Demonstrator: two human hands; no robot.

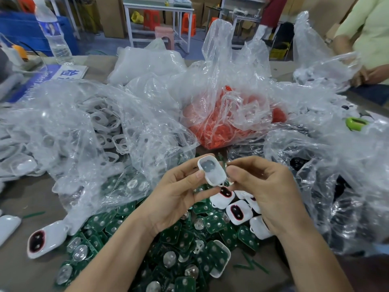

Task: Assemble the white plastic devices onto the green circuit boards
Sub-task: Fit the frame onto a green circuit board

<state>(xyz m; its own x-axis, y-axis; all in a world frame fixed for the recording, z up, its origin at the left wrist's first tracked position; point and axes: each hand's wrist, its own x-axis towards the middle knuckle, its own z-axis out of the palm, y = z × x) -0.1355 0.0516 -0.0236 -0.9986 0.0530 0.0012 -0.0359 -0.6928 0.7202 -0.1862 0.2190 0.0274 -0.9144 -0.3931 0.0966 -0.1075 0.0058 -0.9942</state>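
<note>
The left grip [174, 199] is curled round a white shell [212, 170], thumb on its near left edge and fingers behind it. The shell's hollow side, with a grey insert, faces up. The right grip [263, 192] has its fingers curled, and their tips pinch the right edge of the same shell. A thin green sliver shows between the shell and these fingertips, but I cannot tell what it is. Both grips hold the shell up above the worktop [27, 199].

Directly under the grips lies a loose heap of green boards [179, 239], each with round metal discs. Under the right grip, several finished white devices [237, 211] with dark, red-rimmed windows rest on the heap. Nearer than the grips, an empty white case [219, 260] lies on the boards, with green strips [252, 266] just to its right. Well to the left of the grips, one more white device [45, 239] lies alone on the worktop.

Left of and beyond the grips, a clear bag [105, 133] spills white frames. Straight beyond them is a clear bag of orange-red parts [231, 123]. To the right, another clear bag [336, 186] holds dark parts, with a green and black piece [355, 123] lying past it.

Farther off, to the left, a water bottle [54, 34] stands by a blue and white sign [63, 74]. To the far right, another person in a pale green shirt [370, 39] handles a bag. Orange stools [188, 22] stand behind them.
</note>
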